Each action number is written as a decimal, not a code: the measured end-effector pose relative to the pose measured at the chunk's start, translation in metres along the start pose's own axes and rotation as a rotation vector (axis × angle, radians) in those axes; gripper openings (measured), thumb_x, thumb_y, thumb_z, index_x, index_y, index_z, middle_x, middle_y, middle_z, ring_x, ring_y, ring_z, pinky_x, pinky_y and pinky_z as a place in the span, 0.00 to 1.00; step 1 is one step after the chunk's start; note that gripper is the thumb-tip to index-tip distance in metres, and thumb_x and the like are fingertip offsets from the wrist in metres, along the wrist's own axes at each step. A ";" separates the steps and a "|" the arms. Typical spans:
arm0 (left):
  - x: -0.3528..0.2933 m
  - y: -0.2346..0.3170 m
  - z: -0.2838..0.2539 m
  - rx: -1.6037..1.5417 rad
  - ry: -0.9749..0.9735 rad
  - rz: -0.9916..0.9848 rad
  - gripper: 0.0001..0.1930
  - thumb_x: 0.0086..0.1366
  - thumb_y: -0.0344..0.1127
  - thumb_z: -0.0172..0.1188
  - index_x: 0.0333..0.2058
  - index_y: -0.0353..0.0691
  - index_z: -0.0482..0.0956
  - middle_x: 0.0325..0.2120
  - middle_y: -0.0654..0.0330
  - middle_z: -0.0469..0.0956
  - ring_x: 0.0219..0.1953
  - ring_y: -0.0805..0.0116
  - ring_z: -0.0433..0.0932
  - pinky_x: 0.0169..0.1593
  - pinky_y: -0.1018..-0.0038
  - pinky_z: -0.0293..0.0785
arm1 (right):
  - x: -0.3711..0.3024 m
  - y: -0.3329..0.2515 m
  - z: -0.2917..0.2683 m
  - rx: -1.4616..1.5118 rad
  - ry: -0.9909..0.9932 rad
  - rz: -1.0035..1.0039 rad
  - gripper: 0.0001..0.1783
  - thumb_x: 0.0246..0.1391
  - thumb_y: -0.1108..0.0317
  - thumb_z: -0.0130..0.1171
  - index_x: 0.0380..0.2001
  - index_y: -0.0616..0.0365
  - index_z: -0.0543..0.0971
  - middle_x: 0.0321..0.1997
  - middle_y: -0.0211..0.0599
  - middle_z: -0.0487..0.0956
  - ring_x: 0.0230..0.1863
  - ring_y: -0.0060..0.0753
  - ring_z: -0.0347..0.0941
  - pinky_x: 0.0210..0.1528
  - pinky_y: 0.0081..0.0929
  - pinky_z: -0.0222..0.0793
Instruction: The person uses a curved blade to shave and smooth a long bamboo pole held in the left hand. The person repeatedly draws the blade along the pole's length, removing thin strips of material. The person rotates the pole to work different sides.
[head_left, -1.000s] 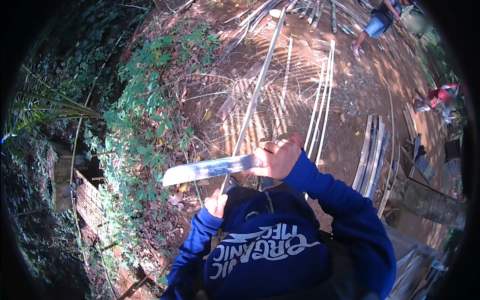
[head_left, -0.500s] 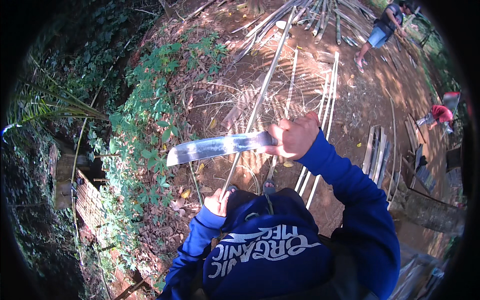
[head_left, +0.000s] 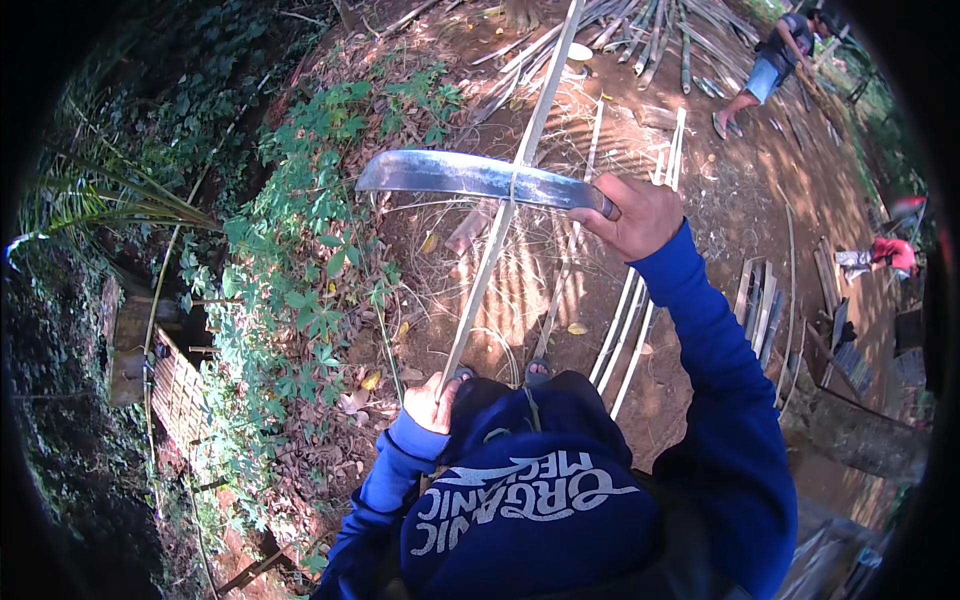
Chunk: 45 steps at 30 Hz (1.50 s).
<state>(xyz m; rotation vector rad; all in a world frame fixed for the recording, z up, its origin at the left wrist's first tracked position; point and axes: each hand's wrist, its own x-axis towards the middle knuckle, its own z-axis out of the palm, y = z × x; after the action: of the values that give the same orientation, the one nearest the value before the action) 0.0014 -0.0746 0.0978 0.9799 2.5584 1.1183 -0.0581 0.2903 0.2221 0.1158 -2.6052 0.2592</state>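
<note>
My right hand (head_left: 645, 215) is closed round the handle of a machete (head_left: 450, 175), held out in front of me with its broad steel blade reaching left. The blade crosses a long pale bamboo strip (head_left: 487, 265) and appears to touch it. Down by my left thigh, my left hand (head_left: 432, 403) grips the near end of that strip. From there the strip slants up and away to the right, past the top of the picture. Most of the machete's handle is hidden inside my fist.
Several pale strips (head_left: 625, 335) lie on the dirt right of my feet. Bamboo poles (head_left: 650, 40) are heaped at the far end. Leafy plants (head_left: 310, 250) line the left. One person (head_left: 780, 55) bends at the far right; another in red (head_left: 893, 256) crouches nearer. Boards (head_left: 765, 305) lie right.
My right hand and the machete have moved farther away from me, along the strip, and slightly right. The strip has tilted a little, while my left hand keeps its grip near my thigh.
</note>
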 end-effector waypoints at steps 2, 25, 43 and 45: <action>0.012 0.002 0.001 -0.082 -0.071 -0.108 0.09 0.64 0.29 0.46 0.36 0.36 0.76 0.28 0.49 0.74 0.21 0.52 0.75 0.23 0.64 0.71 | -0.012 -0.010 0.009 -0.057 -0.016 -0.074 0.28 0.42 0.30 0.55 0.22 0.45 0.75 0.13 0.27 0.69 0.12 0.32 0.69 0.17 0.39 0.60; 0.014 0.003 0.017 -0.491 -0.036 -0.257 0.21 0.68 0.47 0.49 0.18 0.41 0.67 0.10 0.69 0.63 0.12 0.79 0.60 0.17 0.77 0.55 | -0.020 0.004 -0.034 -0.352 -0.164 -0.344 0.29 0.50 0.31 0.48 0.27 0.46 0.74 0.13 0.32 0.73 0.13 0.33 0.72 0.16 0.37 0.65; 0.026 -0.011 0.046 -0.864 -0.232 -0.443 0.19 0.69 0.45 0.50 0.21 0.41 0.67 0.10 0.70 0.60 0.10 0.80 0.58 0.15 0.80 0.52 | 0.028 0.114 -0.084 -0.485 -0.063 0.189 0.29 0.56 0.34 0.42 0.32 0.50 0.75 0.15 0.37 0.76 0.17 0.43 0.75 0.19 0.42 0.70; 0.013 -0.025 0.039 -0.783 -0.199 -0.485 0.18 0.69 0.45 0.50 0.22 0.41 0.68 0.10 0.70 0.60 0.10 0.81 0.57 0.14 0.80 0.52 | 0.020 0.066 -0.070 -0.534 -0.132 0.040 0.29 0.54 0.32 0.44 0.30 0.47 0.75 0.14 0.32 0.74 0.15 0.39 0.74 0.17 0.43 0.68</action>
<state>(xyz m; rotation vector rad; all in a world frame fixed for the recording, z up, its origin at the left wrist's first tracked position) -0.0055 -0.0555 0.0540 0.2407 1.7743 1.5538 -0.0501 0.3681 0.2810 -0.1107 -2.7108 -0.4460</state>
